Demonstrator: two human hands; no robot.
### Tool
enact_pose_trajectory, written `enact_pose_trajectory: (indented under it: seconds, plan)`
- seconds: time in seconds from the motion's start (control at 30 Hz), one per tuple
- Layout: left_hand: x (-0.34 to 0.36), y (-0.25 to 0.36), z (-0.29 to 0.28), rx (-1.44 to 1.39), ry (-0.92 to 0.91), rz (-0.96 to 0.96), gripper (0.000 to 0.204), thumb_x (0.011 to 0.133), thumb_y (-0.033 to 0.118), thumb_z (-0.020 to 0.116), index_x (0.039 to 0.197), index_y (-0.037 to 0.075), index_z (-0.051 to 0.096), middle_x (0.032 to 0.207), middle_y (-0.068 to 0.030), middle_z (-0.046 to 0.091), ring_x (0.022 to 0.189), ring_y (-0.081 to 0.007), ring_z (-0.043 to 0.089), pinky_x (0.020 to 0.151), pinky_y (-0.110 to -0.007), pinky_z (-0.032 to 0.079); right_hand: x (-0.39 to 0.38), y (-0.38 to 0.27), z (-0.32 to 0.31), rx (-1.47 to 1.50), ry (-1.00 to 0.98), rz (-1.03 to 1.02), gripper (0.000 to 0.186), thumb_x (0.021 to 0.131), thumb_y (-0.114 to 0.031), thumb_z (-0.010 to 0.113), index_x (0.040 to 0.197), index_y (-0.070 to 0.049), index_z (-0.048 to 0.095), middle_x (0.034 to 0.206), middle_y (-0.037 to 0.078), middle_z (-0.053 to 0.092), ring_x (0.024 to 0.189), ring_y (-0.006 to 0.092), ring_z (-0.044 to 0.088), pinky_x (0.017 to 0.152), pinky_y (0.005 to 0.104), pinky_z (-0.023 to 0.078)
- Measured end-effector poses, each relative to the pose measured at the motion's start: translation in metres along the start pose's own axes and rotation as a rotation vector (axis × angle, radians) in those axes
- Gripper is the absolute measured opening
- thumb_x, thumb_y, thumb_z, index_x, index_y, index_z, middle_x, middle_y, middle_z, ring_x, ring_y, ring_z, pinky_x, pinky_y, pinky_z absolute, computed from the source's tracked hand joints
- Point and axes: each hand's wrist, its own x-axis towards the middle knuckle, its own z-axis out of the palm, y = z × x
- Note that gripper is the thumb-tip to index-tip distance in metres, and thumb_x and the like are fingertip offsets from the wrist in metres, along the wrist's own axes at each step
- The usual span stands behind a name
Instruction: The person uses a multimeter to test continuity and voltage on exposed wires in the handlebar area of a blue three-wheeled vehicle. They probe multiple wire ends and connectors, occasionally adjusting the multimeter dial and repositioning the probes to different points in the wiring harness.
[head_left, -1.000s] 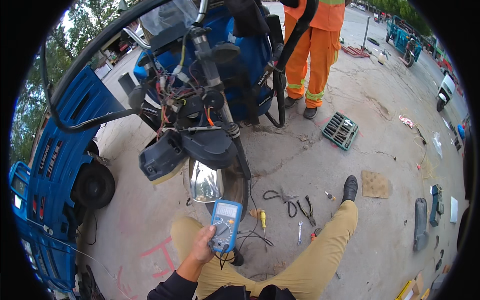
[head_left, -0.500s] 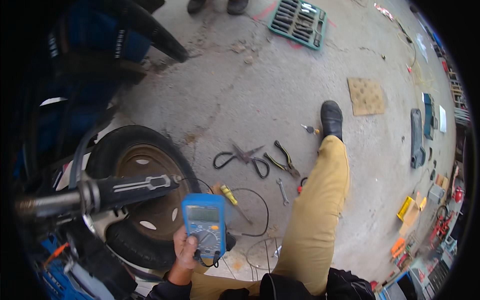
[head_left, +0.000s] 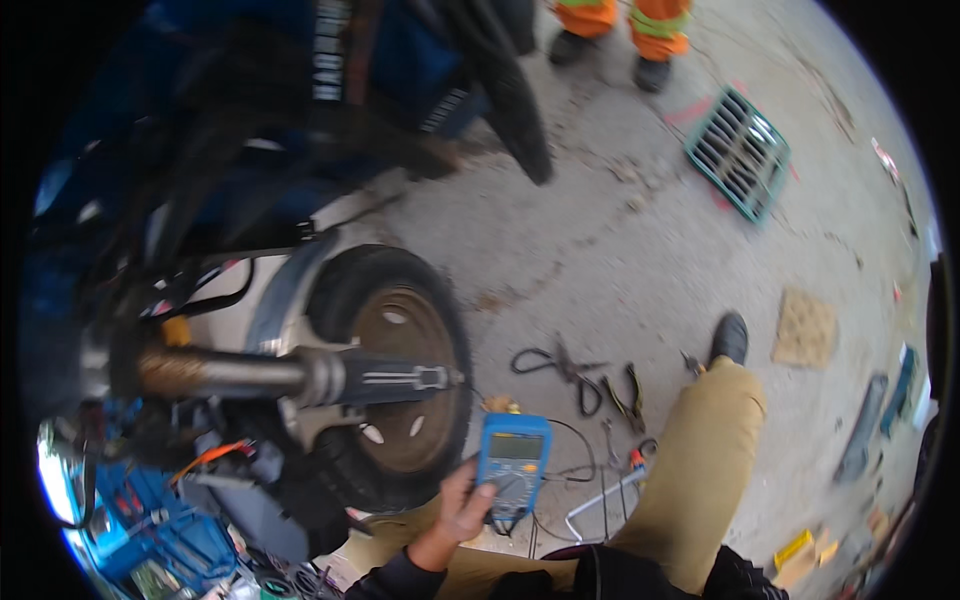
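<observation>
Left hand (head_left: 465,503): grip closed around the blue digital multimeter (head_left: 514,465), near the front wheel (head_left: 410,338). Right hand: out of view; grip cannot be told. Change: orange trouser legs (head_left: 660,30) re-entered view; meter hold unaffected, probe contact unconfirmed.

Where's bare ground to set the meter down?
Free: cracked concrete between wheel, shears and case; another patch between case, cardboard and shoe. Crowded: above and right of the meter, where shears, pliers and wrench lie close together.
</observation>
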Motion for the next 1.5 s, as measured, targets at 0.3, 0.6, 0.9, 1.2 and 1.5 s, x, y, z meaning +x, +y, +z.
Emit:
enact_pose_trajectory:
  seconds: [0.3, 0.6, 0.9, 1.2, 1.5]
  plan:
    - [-0.043, 0.064, 0.075, -0.156, 0.323, 0.209, 0.045, 0.106, 0.035, 0.054, 0.124, -0.005, 0.065, 0.112, -0.0067, 0.07, 0.1, -0.0126, 0.06, 0.088, -0.028, 0.048, -0.085, -0.142, -0.126, -0.383, 0.213, -0.43, 0.026, 0.103, -0.023, 0.064, 0.105, 0.002, 0.071, 0.09, 0.008, 0.07, 0.077, 0.0144, 0.062, 0.073, 0.0294, 0.052]
    - [-0.112, 0.127, 0.117, -0.038, 0.243, 0.47, 0.047, 0.109, 0.039, 0.049, 0.123, -0.004, 0.064, 0.11, -0.0057, 0.069, 0.095, -0.0106, 0.06, 0.085, -0.025, 0.048, -0.268, -0.222, 0.047, -0.41, -0.995, -1.151, 0.051, 0.095, -0.027, 0.076, 0.134, 0.003, 0.063, 0.118, 0.013, 0.072, 0.1, 0.0213, 0.068, 0.088, 0.0351, 0.055]
    - [-0.14, 0.165, 0.083, -0.278, 0.243, 0.554, 0.041, 0.11, 0.033, 0.05, 0.124, -0.002, 0.065, 0.113, -0.0058, 0.071, 0.099, -0.0118, 0.066, 0.09, -0.029, 0.054, -0.319, -0.209, 0.064, -0.068, -0.939, -0.886, 0.029, 0.105, -0.022, 0.062, 0.113, 0.005, 0.068, 0.089, 0.014, 0.074, 0.068, 0.0151, 0.064, 0.062, 0.0299, 0.051]
    - [-0.18, 0.243, 0.008, -0.367, 0.43, 0.836, 0.048, 0.111, 0.043, 0.042, 0.129, 0.002, 0.058, 0.103, -0.0117, 0.073, 0.084, -0.0219, 0.074, 0.064, -0.036, 0.061, -0.305, -0.294, -0.06, 0.568, -0.256, -1.314, 0.033, 0.109, -0.021, 0.054, 0.131, 0.002, 0.064, 0.091, 0.011, 0.072, 0.068, 0.0126, 0.062, 0.061, 0.0276, 0.049]
    - [-0.133, 0.232, 0.022, -0.464, 0.392, 0.817, 0.041, 0.111, 0.042, 0.045, 0.124, 0.007, 0.06, 0.1, -0.0062, 0.072, 0.081, -0.0164, 0.07, 0.061, -0.033, 0.056, -0.327, -0.363, -0.221, 1.188, -0.119, -1.489, 0.035, 0.113, -0.028, 0.041, 0.101, 0.002, 0.055, 0.091, 0.01, 0.061, 0.071, 0.0178, 0.05, 0.065, 0.0318, 0.043]
